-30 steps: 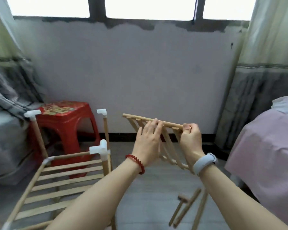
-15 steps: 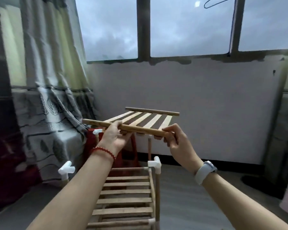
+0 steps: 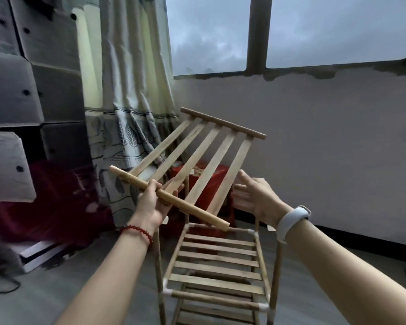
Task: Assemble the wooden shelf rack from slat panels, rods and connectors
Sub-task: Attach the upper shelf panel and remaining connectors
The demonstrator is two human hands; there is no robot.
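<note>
Slat panel (image 3: 197, 158): five wooden slats between two round end rods, held in the air and tilted, its far rod higher and to the right, its near rod lower and running down to the right; it hangs above and just behind the top of the rack.
Left hand (image 3: 154, 202): grips the panel's near rod about midway, thumb over the top and fingers curled beneath; a red bead bracelet (image 3: 137, 232) sits on the wrist.
Right hand (image 3: 256, 198): fingers spread and relaxed, holding nothing, just right of the panel's rightmost slat; whether it touches the slat cannot be told. A white wristband (image 3: 291, 221) is on the wrist.
Shelf rack (image 3: 217, 266): partly built, standing on the grey floor below the hands, with slatted tiers, upright rods and white connectors (image 3: 167, 289) at the corners.
Red stool (image 3: 211, 181): behind the rack, seen through the slats.
Curtain (image 3: 127, 113): hangs at left beside the window.
</note>
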